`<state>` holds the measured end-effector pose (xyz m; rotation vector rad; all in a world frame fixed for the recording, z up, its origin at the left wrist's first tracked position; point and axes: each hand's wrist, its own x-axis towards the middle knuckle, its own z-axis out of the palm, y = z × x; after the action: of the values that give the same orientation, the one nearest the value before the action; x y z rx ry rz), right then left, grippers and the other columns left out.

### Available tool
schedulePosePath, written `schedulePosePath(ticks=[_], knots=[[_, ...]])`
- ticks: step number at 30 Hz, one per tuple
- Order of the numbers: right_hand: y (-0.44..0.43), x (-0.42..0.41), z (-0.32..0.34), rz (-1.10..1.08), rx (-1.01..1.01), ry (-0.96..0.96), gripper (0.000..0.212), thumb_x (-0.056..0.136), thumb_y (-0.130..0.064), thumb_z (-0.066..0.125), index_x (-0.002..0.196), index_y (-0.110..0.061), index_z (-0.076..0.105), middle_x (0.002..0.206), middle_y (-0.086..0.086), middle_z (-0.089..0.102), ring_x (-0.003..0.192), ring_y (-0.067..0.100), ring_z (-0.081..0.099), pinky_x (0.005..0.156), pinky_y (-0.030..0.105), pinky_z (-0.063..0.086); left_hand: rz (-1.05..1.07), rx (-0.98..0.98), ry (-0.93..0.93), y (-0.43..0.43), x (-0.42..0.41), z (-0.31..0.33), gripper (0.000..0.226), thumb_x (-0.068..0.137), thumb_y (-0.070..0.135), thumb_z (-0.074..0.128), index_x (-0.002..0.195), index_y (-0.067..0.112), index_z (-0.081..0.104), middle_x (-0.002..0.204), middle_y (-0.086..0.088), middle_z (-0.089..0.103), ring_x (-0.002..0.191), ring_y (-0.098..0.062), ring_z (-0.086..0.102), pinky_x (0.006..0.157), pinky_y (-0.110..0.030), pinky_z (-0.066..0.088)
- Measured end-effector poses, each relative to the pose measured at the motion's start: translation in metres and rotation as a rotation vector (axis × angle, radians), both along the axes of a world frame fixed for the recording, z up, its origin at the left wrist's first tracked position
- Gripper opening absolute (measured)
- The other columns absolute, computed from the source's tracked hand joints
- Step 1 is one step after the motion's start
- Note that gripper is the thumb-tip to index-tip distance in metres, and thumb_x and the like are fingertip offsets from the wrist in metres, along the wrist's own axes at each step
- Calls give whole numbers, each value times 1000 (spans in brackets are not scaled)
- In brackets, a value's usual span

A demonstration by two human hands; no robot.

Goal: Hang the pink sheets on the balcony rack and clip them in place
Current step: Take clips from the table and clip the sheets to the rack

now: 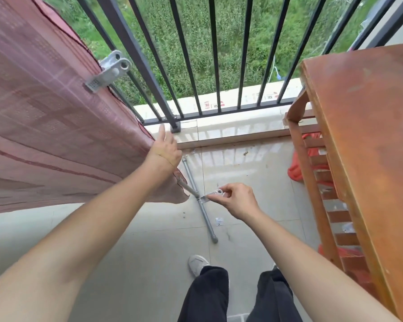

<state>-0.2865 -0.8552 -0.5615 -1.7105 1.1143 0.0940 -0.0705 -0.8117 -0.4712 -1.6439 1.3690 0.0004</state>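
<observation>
A pink sheet [44,117] hangs over the grey rack, filling the left of the view. One grey clip [108,72] is fastened on its upper right edge. My left hand [164,149] holds the sheet's right edge with the fingers behind the cloth and the thumb up. My right hand [235,199] pinches a second grey clip [213,195] just right of the sheet's lower corner, close to the bare end of the rack bar [187,188]. The rack's foot tube [201,205] lies on the tiles below.
The black balcony railing [196,66] runs across the top, with greenery far below. A brown wooden table [363,140] with slatted sides stands on the right, something orange-red [296,170] under it. My legs and a white shoe [197,264] are on the grey tiles at the bottom.
</observation>
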Motion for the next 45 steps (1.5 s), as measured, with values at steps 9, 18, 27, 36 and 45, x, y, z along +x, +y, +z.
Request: schedulePosePath(ticks=[9,18,27,36,45], knots=[[-13,26,-23,-38,33,-39,33,71,-49,79,94,-25,76,75,-13,71,85,9,66,76,26,54,204,112,45,-30,23,11,24,93,15,51,116,21,57,114,1,60,111,-22,55,91,-37,35],[-26,51,-34,235,-227,-150,39,86,-51,67,88,-13,75,74,5,67,74,23,59,68,35,47,187,84,421,-24,50,5,12,86,17,56,97,15,63,91,-5,59,80,-29,56,64,-29,40],[-35,92,-23,260,-410,-364,32,88,-40,70,84,-10,79,68,6,68,64,20,57,59,28,38,-10,17,534,-17,59,-4,16,86,29,54,94,27,67,94,1,64,88,-28,60,76,-37,54],[-15,124,-25,302,-399,-466,30,90,-37,69,83,-9,77,68,3,68,64,18,58,63,29,45,-53,-5,440,-19,54,-1,19,95,25,51,102,15,65,100,-4,62,93,-27,59,74,-37,53],[-37,94,-30,272,-297,-234,58,92,-44,63,141,-15,50,119,4,61,92,19,63,92,36,49,29,-187,386,-23,43,3,26,101,27,41,104,14,63,101,-4,58,95,-25,54,70,-34,36]])
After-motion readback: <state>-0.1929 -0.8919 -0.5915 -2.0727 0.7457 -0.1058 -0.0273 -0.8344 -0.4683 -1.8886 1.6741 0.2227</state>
